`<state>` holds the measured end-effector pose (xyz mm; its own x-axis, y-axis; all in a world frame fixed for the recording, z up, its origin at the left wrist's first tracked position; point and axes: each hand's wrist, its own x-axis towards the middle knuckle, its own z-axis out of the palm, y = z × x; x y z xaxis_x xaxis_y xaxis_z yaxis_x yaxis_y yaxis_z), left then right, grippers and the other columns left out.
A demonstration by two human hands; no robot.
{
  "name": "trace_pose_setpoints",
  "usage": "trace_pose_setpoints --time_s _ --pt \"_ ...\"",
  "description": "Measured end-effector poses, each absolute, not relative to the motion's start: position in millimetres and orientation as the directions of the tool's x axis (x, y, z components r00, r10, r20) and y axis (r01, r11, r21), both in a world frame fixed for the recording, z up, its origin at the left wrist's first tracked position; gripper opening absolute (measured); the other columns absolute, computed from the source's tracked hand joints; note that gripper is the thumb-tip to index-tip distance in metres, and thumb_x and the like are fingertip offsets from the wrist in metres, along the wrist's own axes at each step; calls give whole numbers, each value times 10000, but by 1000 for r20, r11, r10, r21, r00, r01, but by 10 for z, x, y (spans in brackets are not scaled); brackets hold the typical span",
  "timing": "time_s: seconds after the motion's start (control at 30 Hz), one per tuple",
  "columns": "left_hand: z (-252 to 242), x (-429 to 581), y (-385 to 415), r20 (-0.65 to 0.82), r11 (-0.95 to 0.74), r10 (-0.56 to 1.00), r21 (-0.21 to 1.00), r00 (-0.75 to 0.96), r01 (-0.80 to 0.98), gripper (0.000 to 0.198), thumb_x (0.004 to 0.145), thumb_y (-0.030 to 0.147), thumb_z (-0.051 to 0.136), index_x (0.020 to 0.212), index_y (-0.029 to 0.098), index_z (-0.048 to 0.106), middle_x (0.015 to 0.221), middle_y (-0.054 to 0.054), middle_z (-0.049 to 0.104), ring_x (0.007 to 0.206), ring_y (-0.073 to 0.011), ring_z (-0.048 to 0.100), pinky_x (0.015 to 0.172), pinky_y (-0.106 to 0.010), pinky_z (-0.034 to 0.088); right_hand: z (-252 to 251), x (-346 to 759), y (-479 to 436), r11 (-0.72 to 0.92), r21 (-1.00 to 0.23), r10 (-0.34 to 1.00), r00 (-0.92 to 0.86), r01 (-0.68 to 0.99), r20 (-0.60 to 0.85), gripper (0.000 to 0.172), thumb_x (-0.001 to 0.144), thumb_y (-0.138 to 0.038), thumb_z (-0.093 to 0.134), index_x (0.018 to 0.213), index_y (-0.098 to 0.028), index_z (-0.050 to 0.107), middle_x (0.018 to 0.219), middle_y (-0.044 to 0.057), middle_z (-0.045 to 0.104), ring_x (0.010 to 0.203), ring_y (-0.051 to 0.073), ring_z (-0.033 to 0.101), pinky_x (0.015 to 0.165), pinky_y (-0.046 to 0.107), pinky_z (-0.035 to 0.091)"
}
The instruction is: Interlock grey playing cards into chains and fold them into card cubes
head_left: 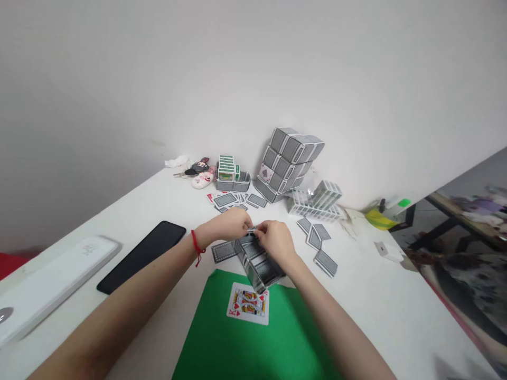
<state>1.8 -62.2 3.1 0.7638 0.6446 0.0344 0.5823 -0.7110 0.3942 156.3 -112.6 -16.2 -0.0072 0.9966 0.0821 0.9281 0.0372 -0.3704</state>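
My left hand (pixel 228 224) and my right hand (pixel 276 240) meet over a row of boxes made from folded playing cards (pixel 259 265), on the far edge of a green mat (pixel 222 348). Both hands pinch a small folded card (pixel 252 230) at the top of the row's far end. A red string circles my left wrist. A king of hearts card (pixel 248 303) lies face up on the mat, just in front of the row.
A tall stack of card boxes (pixel 288 162) leans by the wall, with card packs (pixel 229 173) to its left and a clear holder (pixel 317 203) to its right. Loose cards (pixel 317 240) lie scattered. A black phone (pixel 142 256) and a white case (pixel 51 285) sit at left.
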Motion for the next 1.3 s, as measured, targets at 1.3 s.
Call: trace_pose_setpoints --time_s 1.3 --pt "-365 191 -598 -46 -638 494 659 868 398 421 691 60 404 1077 160 541 1133 -59 623 960 -206 582 830 -266 428 -243 1713 -1223 36 -596 958 142 802 249 55 685 -197 671 633 -191 655 656 9 694 598 142 612 602 230 424"
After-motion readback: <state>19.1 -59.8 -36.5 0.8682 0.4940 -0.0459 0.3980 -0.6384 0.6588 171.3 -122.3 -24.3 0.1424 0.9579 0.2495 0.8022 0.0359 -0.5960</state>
